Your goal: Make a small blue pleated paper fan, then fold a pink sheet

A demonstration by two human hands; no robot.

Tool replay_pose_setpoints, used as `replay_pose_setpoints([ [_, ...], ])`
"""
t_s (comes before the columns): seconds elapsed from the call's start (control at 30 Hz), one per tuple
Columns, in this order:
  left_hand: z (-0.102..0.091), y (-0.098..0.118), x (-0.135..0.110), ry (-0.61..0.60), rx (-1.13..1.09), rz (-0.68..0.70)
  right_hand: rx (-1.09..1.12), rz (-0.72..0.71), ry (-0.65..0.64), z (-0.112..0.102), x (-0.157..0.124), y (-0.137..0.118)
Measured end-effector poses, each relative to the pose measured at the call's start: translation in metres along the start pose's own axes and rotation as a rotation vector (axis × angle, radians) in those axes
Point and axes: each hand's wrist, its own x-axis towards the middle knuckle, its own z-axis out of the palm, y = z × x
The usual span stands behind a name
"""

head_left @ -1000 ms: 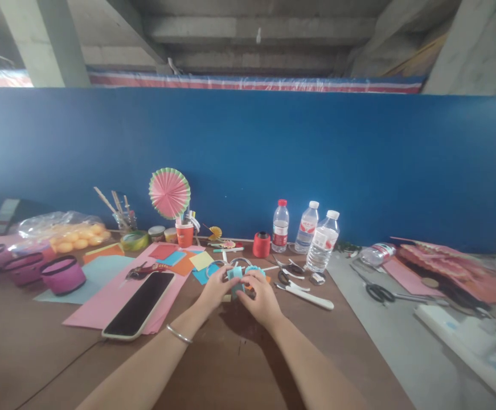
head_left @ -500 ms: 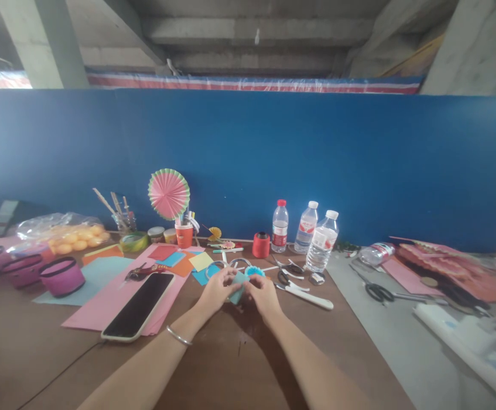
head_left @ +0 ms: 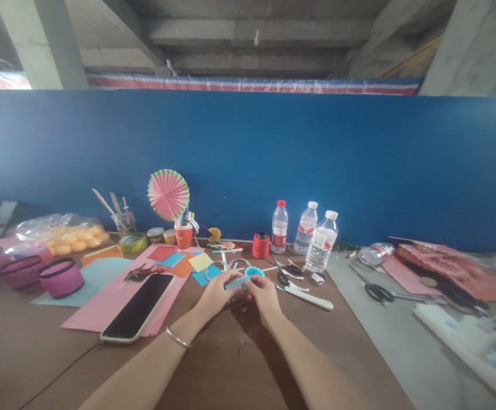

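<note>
Matt light-blue paper piece (head_left: 236, 282) pinched btwn both hands. Left of it: glossy black glass phone (head_left: 139, 306) on matt pink paper sheet (head_left: 102, 304). Table (head_left: 25, 353): smooth brown wood. Right of it: clear plastic bottles (head_left: 321, 242).

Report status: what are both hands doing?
Left hand and right hand pinch small light-blue folded paper piece. Nothing blocking; white-handled scissors lie beside.

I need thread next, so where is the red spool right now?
The red spool stands upright at the back of the table near the blue wall, just left of the red-capped water bottle and beyond both hands.
</note>
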Motion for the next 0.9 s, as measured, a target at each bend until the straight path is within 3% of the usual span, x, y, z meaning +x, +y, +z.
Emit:
replay_pose_setpoints([
  [0.9, 0.002, -0.002, -0.003, -0.013, -0.122, -0.140, -0.271, -0.135, 0.042, -0.005, -0.002, -0.006],
])
